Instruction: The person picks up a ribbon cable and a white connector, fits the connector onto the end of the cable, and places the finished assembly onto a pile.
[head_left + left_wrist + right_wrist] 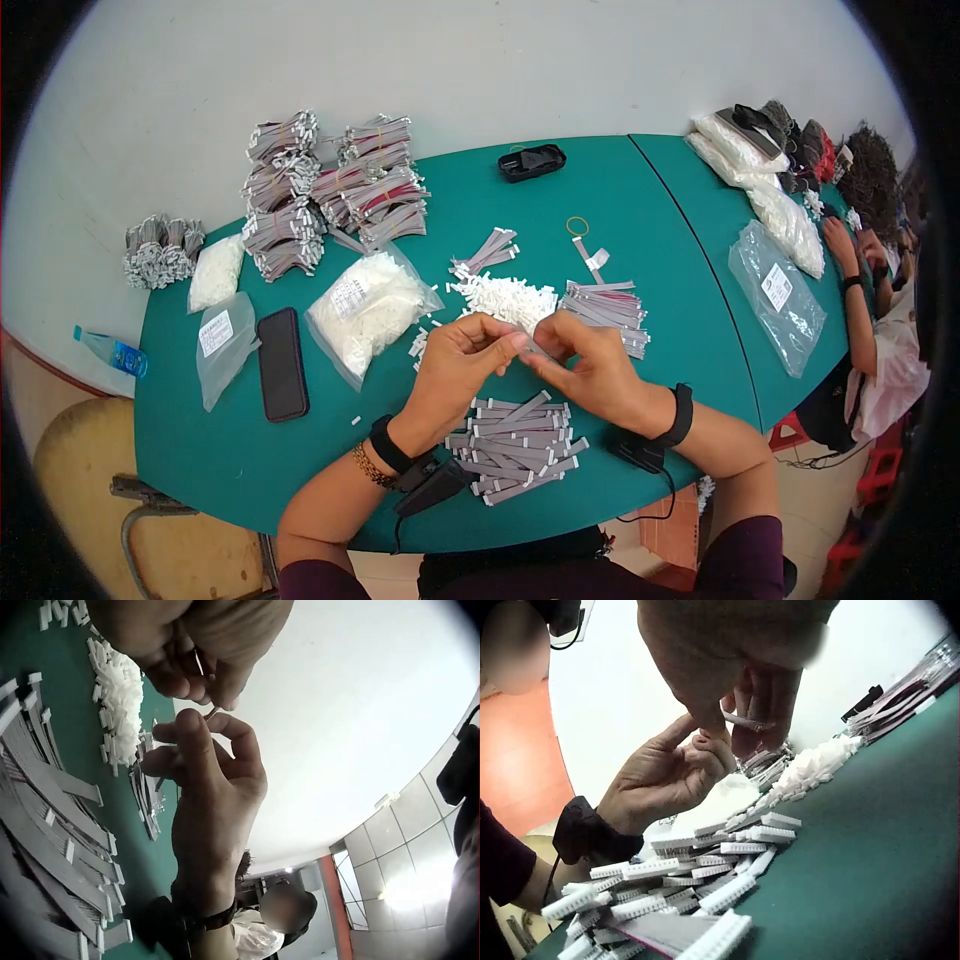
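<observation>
Both hands meet above the green table, between a white connector pile (505, 300) and a heap of grey ribbon cables (520, 445). Thumb and fingers of the left hand (460, 365) pinch one end of a small ribbon cable, mostly hidden by the fingers. The right hand (600, 370) pinches the same cable from the other side. In the right wrist view a white strip-like piece (746, 721) shows between the fingers of the right hand (735, 660). White connectors cap the ends of the heaped cables (652, 904).
Bundled cables (285, 190) stand at the back left. A bag of white pieces (365, 310), a phone (283, 365) and an emptied-looking bag (225, 345) lie left. More cables (610, 312), a rubber band (577, 226) and a black case (531, 162) lie beyond the hands. Another person's arm (855, 300) is right.
</observation>
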A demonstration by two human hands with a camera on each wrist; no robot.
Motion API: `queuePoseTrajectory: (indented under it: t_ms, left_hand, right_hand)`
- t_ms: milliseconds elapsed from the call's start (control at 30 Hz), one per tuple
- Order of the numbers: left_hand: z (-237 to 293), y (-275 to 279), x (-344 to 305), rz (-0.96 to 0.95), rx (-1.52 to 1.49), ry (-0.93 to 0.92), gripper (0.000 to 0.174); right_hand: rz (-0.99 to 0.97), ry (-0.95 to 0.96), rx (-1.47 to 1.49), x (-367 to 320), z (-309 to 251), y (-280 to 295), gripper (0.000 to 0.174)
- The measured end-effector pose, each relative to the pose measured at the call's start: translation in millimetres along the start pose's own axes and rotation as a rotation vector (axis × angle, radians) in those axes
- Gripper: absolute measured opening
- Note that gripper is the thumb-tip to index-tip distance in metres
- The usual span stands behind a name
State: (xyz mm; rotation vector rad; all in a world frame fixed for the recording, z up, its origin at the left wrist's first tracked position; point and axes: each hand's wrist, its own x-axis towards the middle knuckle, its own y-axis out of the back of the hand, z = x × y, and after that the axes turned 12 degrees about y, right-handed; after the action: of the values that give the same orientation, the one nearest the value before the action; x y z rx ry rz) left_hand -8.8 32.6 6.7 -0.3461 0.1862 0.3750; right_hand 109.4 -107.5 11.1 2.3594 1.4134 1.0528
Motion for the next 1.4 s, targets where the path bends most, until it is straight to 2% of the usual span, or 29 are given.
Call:
queuePoseTrajectory:
  t_ms: [33,133,233,333,600,833,1000,1100,1300,1400]
  left_hand:
    - [0.2,0.0,-0.2,-0.009,-0.001,-0.009,0.012]
    - [1.7,1.7,0.7,-0.021,0.001,-0.028,0.013]
    - [0.0,3.3,2.6,-0.012,-0.001,-0.010,0.013]
    - [0.2,0.2,1.3,-0.018,-0.032,0.006,0.013]
    - [-0.4,-4.5,-2.4,0.011,-0.012,-0.043,0.011]
    - [-1.8,-2.9,-1.8,0.040,-0.003,-0.027,0.012]
    - [-2.8,-3.2,-2.0,0.021,-0.038,-0.021,0.012]
    - [-5.8,-3.7,-1.5,0.020,-0.067,-0.049,0.017]
    - [-7.1,-5.9,-0.9,0.073,-0.005,-0.141,0.018]
    - [-7.3,-7.1,-2.3,0.086,-0.002,-0.131,0.019]
  right_hand:
    - [0.006,0.060,-0.034,-1.7,3.4,-1.3,0.014]
    - [0.056,-0.049,0.210,-1.2,3.3,-2.0,0.010]
    - [0.084,-0.252,0.588,-0.8,1.9,-0.6,0.012]
    - [0.040,-0.337,0.739,2.0,-5.6,2.8,0.014]
    - [-0.001,-0.365,0.755,2.9,-6.6,2.2,0.014]
    - [0.061,-0.352,0.793,0.0,-4.3,-0.5,0.015]
    - [0.106,-0.274,0.745,-3.2,-2.1,-4.9,0.015]
    - [0.127,-0.272,0.753,-3.3,-0.2,-5.4,0.014]
    - [0.156,-0.295,0.819,-3.4,-1.9,-6.1,0.013]
    - [0.168,-0.292,0.824,-2.8,-3.5,-6.3,0.013]
